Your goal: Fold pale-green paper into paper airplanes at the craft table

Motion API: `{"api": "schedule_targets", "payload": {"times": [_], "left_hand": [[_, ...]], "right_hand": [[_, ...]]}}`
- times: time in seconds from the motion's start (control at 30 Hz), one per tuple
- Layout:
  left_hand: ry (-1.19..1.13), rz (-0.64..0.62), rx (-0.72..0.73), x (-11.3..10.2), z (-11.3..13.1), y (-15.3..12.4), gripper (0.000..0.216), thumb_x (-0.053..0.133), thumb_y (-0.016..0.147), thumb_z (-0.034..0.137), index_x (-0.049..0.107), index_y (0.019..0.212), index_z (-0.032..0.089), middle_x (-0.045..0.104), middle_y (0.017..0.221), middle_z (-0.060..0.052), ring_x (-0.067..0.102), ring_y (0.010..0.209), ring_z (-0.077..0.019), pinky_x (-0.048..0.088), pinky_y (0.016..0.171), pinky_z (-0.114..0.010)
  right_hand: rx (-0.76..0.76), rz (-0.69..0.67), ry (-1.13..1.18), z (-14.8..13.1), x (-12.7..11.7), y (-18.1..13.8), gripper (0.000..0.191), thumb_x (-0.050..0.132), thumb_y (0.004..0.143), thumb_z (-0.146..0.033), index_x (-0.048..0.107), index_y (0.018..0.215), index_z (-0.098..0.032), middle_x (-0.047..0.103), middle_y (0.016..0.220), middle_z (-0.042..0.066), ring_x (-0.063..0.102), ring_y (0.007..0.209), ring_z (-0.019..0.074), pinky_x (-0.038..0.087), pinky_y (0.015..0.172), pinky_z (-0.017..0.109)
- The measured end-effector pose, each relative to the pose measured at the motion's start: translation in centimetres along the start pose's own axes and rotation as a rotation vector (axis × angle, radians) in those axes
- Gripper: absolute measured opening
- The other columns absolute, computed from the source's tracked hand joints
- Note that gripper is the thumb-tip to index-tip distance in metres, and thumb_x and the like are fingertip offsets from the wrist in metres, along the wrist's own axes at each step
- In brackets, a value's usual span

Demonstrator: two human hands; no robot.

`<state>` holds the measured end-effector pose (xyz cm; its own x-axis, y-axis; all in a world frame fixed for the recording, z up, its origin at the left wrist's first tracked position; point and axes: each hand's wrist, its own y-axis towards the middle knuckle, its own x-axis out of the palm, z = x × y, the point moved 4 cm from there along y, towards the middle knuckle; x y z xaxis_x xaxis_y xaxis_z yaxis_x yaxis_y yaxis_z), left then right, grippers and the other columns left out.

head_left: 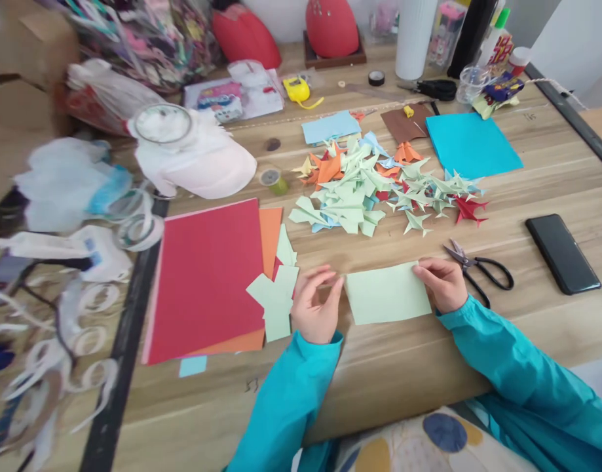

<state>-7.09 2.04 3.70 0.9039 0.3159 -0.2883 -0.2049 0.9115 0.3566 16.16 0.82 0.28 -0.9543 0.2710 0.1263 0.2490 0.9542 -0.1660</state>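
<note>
A pale green sheet of paper lies flat on the wooden table between my hands. My right hand pinches its upper right corner, fingers closed on the edge. My left hand rests just left of the sheet, fingers curled and close to its left edge; I cannot see whether they touch it. Both arms wear teal sleeves. Behind the sheet lies a heap of folded paper figures, mostly green with some orange, blue and red ones.
Red and orange card sheets with green scraps lie to the left. Black scissors and a phone lie to the right. A blue sheet, a white cap, tape rolls and cluttered supplies fill the back and left.
</note>
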Motion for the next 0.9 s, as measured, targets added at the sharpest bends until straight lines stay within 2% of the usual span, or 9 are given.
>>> {"api": "schedule_targets", "payload": {"times": [0.07,0.17,0.23,0.3,0.37,0.43,0.5,0.77,0.9], "left_hand": [[0.105,0.029,0.109,0.4,1.7,-0.5,0.009,0.065,0.072,0.017,0.064,0.081,0.018,0.057,0.082,-0.002,0.056,0.074,-0.0132,0.048,0.065,-0.026],[0.081,-0.157,0.138,2.7,3.7,-1.9,0.010,0.061,0.076,0.019,0.065,0.085,0.018,0.057,0.070,0.000,0.050,0.057,-0.0086,0.045,0.055,-0.023],[0.015,-0.211,0.074,4.3,4.4,-2.8,0.018,0.059,0.078,0.024,0.064,0.094,0.017,0.060,0.068,-0.001,0.051,0.055,-0.0085,0.045,0.054,-0.022],[-0.070,-0.314,-0.074,6.0,4.4,-3.6,0.032,0.056,0.080,0.030,0.058,0.109,0.017,0.060,0.061,0.001,0.049,0.047,-0.0077,0.044,0.050,-0.021],[-0.172,-0.416,-0.213,7.3,4.1,-4.1,0.032,0.052,0.082,0.036,0.059,0.106,0.016,0.057,0.052,0.003,0.050,0.044,-0.0084,0.044,0.047,-0.021],[-0.210,-0.413,-0.270,7.7,3.8,-4.2,0.028,0.051,0.082,0.039,0.064,0.091,0.015,0.054,0.047,0.003,0.051,0.043,-0.0090,0.043,0.046,-0.021],[-0.212,-0.392,-0.245,7.6,3.5,-4.2,0.026,0.050,0.082,0.039,0.064,0.085,0.016,0.054,0.048,0.003,0.052,0.044,-0.0092,0.043,0.046,-0.021],[-0.102,-0.390,-0.016,7.2,3.3,-4.2,0.025,0.048,0.084,0.034,0.064,0.074,0.018,0.056,0.049,0.001,0.052,0.045,-0.0103,0.044,0.048,-0.023],[-0.082,-0.390,0.024,7.2,3.3,-4.1,0.024,0.048,0.084,0.031,0.063,0.071,0.017,0.056,0.049,0.001,0.051,0.044,-0.0096,0.043,0.048,-0.023]], "right_hand": [[-0.039,0.008,-0.004,-0.4,0.2,-0.1,0.013,0.074,0.062,-0.032,0.070,0.065,-0.020,0.067,0.064,0.001,0.058,0.059,0.0134,0.047,0.056,0.026],[-0.075,-0.004,-0.009,-0.9,0.7,-0.3,0.014,0.074,0.060,-0.033,0.070,0.063,-0.020,0.068,0.064,0.001,0.058,0.057,0.0133,0.047,0.054,0.026],[-0.103,-0.043,-0.019,-1.2,1.0,-0.6,0.016,0.075,0.060,-0.033,0.069,0.060,-0.019,0.066,0.061,0.001,0.057,0.055,0.0129,0.046,0.052,0.026],[-0.138,-0.127,-0.033,-1.6,1.4,-0.9,0.018,0.074,0.060,-0.035,0.067,0.058,-0.018,0.064,0.058,0.001,0.056,0.053,0.0124,0.046,0.052,0.026],[-0.166,-0.223,-0.045,-1.8,1.7,-1.1,0.019,0.073,0.062,-0.035,0.067,0.060,-0.018,0.063,0.057,0.000,0.055,0.054,0.0121,0.046,0.053,0.026],[-0.185,-0.252,-0.046,-1.9,1.7,-1.3,0.018,0.073,0.063,-0.035,0.067,0.063,-0.018,0.063,0.059,0.000,0.056,0.055,0.0118,0.046,0.054,0.026],[-0.200,-0.253,-0.061,-1.9,1.6,-1.3,0.018,0.073,0.063,-0.036,0.067,0.065,-0.018,0.064,0.062,0.000,0.056,0.056,0.0120,0.046,0.056,0.026],[-0.219,-0.299,-0.176,-2.1,1.7,-1.3,0.025,0.068,0.067,-0.040,0.064,0.062,-0.016,0.061,0.057,0.000,0.053,0.054,0.0111,0.043,0.054,0.025],[-0.212,-0.307,-0.212,-2.1,1.6,-1.1,0.026,0.066,0.070,-0.041,0.063,0.062,-0.016,0.059,0.057,-0.001,0.051,0.054,0.0105,0.041,0.053,0.024]]}}
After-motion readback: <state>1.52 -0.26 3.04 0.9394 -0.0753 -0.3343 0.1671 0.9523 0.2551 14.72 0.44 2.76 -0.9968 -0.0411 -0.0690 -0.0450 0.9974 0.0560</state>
